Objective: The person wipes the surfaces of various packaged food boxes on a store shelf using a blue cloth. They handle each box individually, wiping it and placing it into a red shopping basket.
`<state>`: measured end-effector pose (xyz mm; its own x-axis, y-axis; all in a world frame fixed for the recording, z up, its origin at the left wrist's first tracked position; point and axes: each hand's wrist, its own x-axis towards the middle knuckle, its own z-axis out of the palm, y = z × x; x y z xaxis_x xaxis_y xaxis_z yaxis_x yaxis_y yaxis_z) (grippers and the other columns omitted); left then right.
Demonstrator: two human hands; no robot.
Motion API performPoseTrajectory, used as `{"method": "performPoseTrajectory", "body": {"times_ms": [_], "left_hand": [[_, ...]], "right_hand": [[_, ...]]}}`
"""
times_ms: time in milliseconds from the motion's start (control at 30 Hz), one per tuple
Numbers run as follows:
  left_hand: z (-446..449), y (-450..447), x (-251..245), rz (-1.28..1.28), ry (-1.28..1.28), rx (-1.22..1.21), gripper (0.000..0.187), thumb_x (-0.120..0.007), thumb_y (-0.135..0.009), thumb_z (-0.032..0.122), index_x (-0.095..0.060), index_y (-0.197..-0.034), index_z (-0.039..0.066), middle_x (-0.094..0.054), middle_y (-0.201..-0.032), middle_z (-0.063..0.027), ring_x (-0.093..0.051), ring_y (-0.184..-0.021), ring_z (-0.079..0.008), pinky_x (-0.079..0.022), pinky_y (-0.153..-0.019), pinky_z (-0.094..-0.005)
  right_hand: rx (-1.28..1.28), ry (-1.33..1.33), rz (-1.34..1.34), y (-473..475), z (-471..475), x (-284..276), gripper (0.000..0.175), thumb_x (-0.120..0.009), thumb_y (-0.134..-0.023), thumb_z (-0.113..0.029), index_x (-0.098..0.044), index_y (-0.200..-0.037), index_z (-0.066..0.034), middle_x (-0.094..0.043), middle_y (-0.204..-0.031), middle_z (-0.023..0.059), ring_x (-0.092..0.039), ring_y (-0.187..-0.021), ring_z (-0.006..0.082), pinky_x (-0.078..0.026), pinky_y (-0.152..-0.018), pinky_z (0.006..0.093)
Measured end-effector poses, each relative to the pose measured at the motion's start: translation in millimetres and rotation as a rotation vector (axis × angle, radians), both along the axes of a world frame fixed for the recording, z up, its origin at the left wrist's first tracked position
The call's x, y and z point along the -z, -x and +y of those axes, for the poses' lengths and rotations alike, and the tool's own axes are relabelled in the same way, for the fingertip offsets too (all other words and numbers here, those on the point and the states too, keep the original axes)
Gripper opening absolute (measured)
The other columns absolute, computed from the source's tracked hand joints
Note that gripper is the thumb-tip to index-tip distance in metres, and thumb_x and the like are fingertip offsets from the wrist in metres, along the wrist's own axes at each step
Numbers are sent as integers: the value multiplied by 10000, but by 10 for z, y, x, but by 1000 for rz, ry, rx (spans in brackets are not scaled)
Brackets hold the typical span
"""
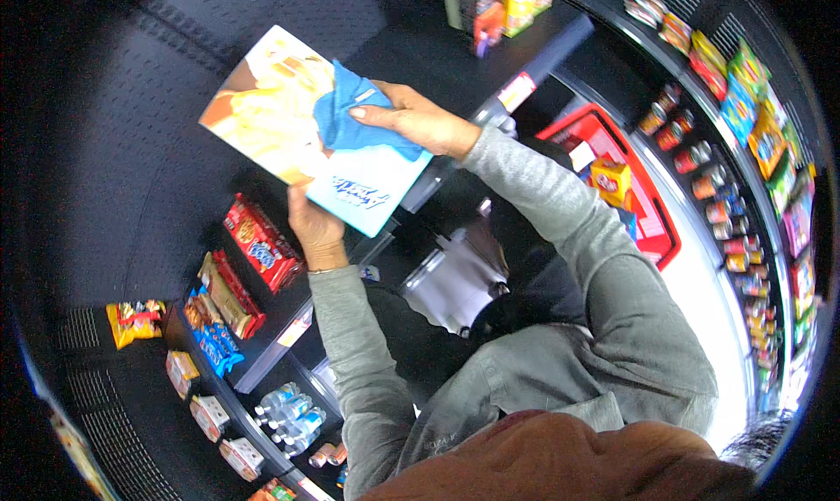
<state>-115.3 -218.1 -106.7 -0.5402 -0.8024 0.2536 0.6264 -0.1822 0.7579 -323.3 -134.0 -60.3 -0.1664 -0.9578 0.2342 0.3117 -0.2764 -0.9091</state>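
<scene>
A flat rectangular printed box or panel, yellow and white with a light blue corner that bears writing, is held tilted above a dark shelf. My left hand grips its near edge, with the fingers mostly hidden beneath. A folded blue cloth lies flat against the panel's face. My right hand pinches that cloth, thumb on top, at the panel's right side. Just below my left hand, a red packet of cookies stands on the shelf.
Other snack packets and water bottles line shelves at the lower left. A red shopping basket with a yellow packet is at my right. Curved shelves with cans and chip bags run along the right. Boxes stand at the top.
</scene>
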Motion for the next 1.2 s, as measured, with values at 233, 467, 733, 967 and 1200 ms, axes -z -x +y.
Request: {"method": "performPoseTrajectory", "body": {"times_ms": [233, 467, 733, 967, 1200], "left_hand": [[-67, 58, -161, 72, 46, 297, 876, -522, -939, 586, -295, -1486, -60, -440, -1438, -278, -438, -1331, -375, -329, -1127, -486], [-283, -6, 9, 171, -145, 474, 638, -367, -1029, 421, -371, -1450, -58, -484, -1421, -238, -470, -1310, -350, -349, -1119, -479], [-341, -10, 73, 127, -198, 481, 586, -382, -1026, 390, -432, -1411, -48, -534, -1373, -210, -503, -1270, -325, -376, -1091, -466], [-336, -5, 114, 54, -220, 397, 533, -420, -1015, 365, -476, -1359, -39, -567, -1312, -212, -540, -1202, -317, -417, -1046, -456], [-286, 35, 180, -94, -225, 234, 467, -460, -999, 329, -557, -1285, -27, -623, -1240, -183, -591, -1145, -317, -467, -991, -445]], "right_hand": [[345, 183, -261, 301, 1069, 19, 469, -630, -959, -325, -535, -1289, -4, -673, -1127, 85, -659, -990, 164, -534, -905, 319], [675, -47, -187, 1418, 3066, 776, 456, -570, -976, -286, -480, -1349, -41, -618, -1255, 117, -628, -1128, 217, -492, -1011, 373], [981, -607, 262, 1332, 4422, 2524, 703, -758, -847, -182, -416, -1434, 3, -636, -1215, 141, -612, -1115, 216, -476, -986, 362], [916, -904, 897, 967, 4542, 2963, 620, -695, -793, -41, -483, -1376, -28, -610, -1250, 243, -584, -1196, 372, -448, -1024, 410], [1029, -811, 1033, 790, 4275, 2346, 356, -641, -821, -27, -599, -1174, -42, -659, -1081, 213, -634, -1036, 412, -520, -873, 445]]}}
